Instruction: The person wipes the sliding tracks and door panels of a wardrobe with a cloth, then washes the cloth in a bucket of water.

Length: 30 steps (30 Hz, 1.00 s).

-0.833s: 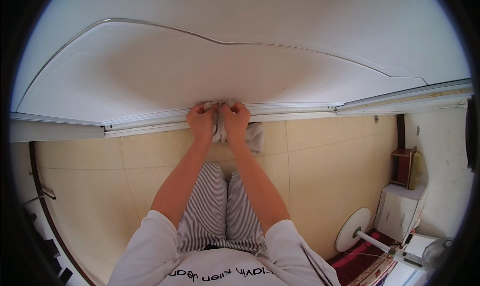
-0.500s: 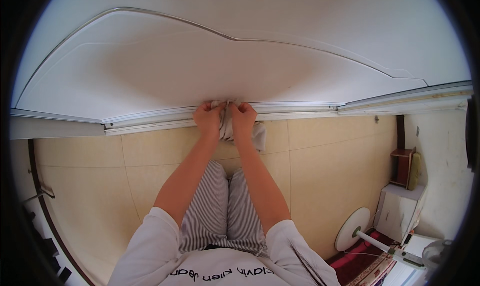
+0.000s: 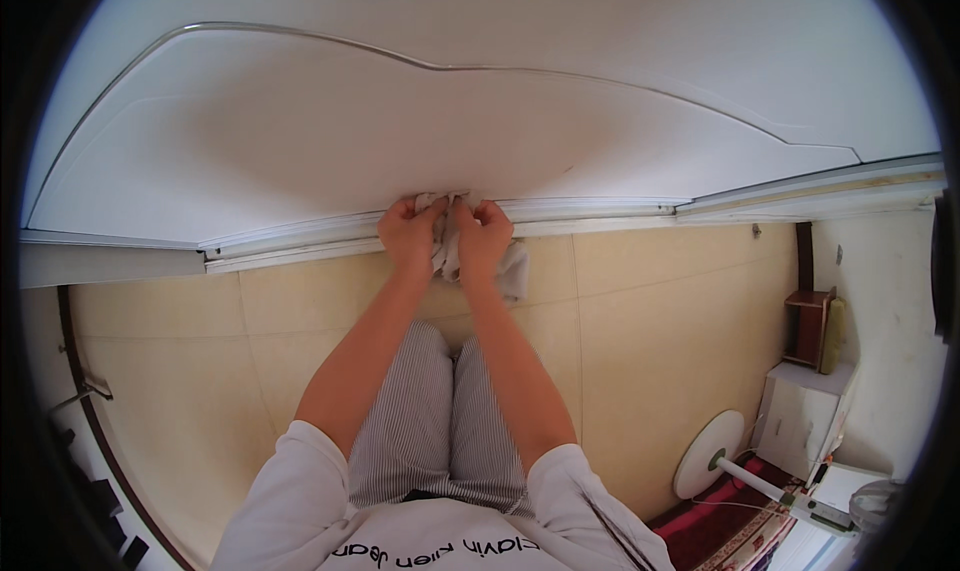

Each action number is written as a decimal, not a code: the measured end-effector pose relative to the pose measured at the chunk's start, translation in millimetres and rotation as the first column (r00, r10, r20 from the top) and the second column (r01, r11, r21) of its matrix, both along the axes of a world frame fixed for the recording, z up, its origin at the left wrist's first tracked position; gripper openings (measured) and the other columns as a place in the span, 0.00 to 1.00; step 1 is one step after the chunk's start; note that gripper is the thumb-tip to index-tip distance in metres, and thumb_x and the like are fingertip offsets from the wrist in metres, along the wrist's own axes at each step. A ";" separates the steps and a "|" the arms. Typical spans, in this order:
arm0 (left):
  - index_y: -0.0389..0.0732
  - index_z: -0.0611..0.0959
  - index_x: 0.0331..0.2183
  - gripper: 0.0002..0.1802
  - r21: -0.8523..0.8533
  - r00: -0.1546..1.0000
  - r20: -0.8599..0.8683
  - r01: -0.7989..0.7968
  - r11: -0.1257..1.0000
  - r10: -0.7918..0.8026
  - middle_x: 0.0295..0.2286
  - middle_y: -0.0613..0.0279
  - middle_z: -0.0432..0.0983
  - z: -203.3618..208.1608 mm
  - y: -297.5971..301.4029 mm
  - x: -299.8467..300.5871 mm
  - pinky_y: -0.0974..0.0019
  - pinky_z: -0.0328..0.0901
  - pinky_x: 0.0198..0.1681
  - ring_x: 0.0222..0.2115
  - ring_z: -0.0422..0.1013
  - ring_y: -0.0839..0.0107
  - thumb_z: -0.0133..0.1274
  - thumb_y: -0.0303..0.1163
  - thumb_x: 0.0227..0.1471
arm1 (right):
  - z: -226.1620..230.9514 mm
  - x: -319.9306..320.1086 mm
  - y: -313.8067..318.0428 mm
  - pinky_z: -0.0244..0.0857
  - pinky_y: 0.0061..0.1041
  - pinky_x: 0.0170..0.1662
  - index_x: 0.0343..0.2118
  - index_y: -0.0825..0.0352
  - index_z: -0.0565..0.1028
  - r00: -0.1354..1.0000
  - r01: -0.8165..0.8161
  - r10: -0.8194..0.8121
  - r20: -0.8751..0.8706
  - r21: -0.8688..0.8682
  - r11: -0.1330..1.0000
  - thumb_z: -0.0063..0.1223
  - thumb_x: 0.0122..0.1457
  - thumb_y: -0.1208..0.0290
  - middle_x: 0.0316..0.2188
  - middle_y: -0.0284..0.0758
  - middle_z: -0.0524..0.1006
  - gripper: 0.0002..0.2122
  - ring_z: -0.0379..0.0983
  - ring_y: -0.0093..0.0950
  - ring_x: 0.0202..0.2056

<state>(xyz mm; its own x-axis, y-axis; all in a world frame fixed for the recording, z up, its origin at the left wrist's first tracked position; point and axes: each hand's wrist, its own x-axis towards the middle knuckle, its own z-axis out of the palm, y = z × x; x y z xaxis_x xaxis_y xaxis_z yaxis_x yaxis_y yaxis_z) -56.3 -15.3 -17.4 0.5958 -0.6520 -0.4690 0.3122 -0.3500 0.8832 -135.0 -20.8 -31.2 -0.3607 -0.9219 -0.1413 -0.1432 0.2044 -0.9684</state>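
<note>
A crumpled greyish cloth [image 3: 449, 256] is bunched between my two hands against the lower edge of a big white panel [image 3: 330, 131]. My left hand [image 3: 406, 233] pinches the cloth on its left side, fingers closed. On the other side my right hand [image 3: 484, 233] grips it as well, thumb and fingertips pressed together close to the left hand's. A loose end of the cloth hangs down past my right wrist over the floor. Directly behind the cloth runs a pale metal track [image 3: 590, 212] under the panel. Parts of the fingertips are hidden in the folds.
Tan tiled floor [image 3: 660, 321] spreads around my striped trousers. To the right stand a white cabinet [image 3: 800, 416], a small brown wooden stand [image 3: 806, 326] and a white fan [image 3: 709, 456] on a pole, above a red patterned rug [image 3: 700, 521]. A curved metal trim line [image 3: 435, 67] crosses the panel.
Both hands keep hold of the cloth at nearly the same spot; the left has shifted slightly left. More of the cloth's top edge shows above the fingertips.
</note>
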 end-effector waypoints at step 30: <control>0.36 0.76 0.21 0.10 -0.009 0.984 -0.173 -0.050 0.999 0.048 0.19 0.66 0.70 -2.4 3.5 1.0 0.72 0.57 0.20 0.18 0.62 0.78 0.63 0.22 0.38 | -8.3 6.5 2.1 0.46 0.23 0.19 0.13 0.69 0.62 1.000 0.014 -0.013 0.018 -0.056 0.998 0.56 0.47 0.75 0.11 0.26 0.60 0.14 0.51 0.17 0.17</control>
<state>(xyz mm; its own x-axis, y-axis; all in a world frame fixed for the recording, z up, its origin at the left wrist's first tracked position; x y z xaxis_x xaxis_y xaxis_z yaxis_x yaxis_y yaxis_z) -55.4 -11.8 -19.8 0.5378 -0.6309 -0.5592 0.4768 -0.3195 0.8189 -128.5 -18.7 -39.5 -0.3711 -0.9236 -0.0961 -0.1240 0.1518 -0.9806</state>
